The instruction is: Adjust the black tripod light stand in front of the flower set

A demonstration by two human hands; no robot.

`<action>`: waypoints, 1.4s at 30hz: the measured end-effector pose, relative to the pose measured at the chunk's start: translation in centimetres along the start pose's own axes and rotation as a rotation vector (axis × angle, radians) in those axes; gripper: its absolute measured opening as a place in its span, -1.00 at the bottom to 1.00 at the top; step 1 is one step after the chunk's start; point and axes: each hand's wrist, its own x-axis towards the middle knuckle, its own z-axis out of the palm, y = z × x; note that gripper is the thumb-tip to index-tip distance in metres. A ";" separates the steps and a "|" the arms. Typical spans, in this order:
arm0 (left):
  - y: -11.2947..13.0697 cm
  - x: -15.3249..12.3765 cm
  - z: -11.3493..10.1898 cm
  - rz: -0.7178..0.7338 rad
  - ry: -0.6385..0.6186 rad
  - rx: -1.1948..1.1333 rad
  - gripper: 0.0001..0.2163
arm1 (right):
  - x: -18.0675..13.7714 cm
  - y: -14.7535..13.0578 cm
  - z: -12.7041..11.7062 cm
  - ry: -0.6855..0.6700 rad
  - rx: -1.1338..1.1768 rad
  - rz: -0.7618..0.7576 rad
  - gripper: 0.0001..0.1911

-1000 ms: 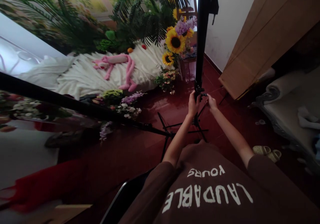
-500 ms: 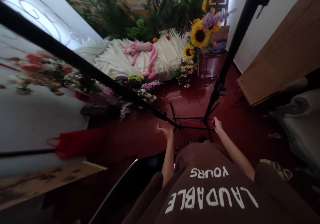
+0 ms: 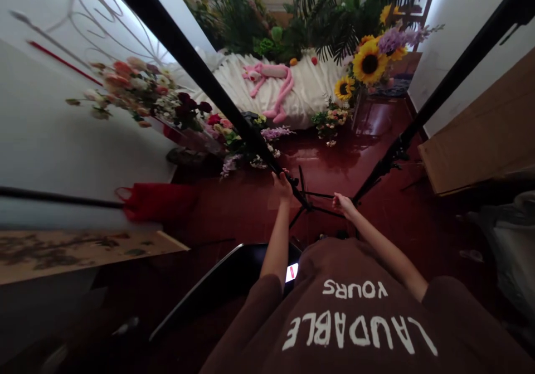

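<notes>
My left hand (image 3: pixel 283 184) is wrapped round the lower part of the left black stand (image 3: pixel 234 112), just above its spread legs. To its right, my right hand (image 3: pixel 344 203) is closed with the fingers pressed together, left of the right black stand (image 3: pixel 390 154). What those fingers hold, if anything, is too small to make out. The thin stand legs (image 3: pixel 308 207) spread over the dark red floor between and below my hands. Both poles slant up and outward past the top of the view.
Flowers (image 3: pixel 125 84) stand at the left, sunflowers (image 3: pixel 370 63) at the right. Behind, a pink plush toy (image 3: pixel 284 90) lies on white draped cloth (image 3: pixel 311 95). A red bag (image 3: pixel 159 201), a dark panel (image 3: pixel 221 273) and a lit screen (image 3: pixel 291 272) are at the left; cardboard (image 3: pixel 480 134) leans right.
My left hand has gone from open beside the left stand to gripping it. My right hand has moved left, and its fingers are closed. The view has shifted, moving the room rightward.
</notes>
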 end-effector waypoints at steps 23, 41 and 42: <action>-0.5 0.2 0.4 0.008 0.044 0.051 -0.41 | 1.9 -5.8 13.2 -0.568 0.344 0.755 -0.59; -1.2 0.2 1.0 0.022 0.091 0.056 -0.45 | 2.4 -5.6 14.2 -0.538 0.355 0.666 -0.64; -1.2 0.2 1.0 0.027 0.097 0.051 -0.46 | 2.5 -5.5 14.2 -0.540 0.357 0.664 -0.65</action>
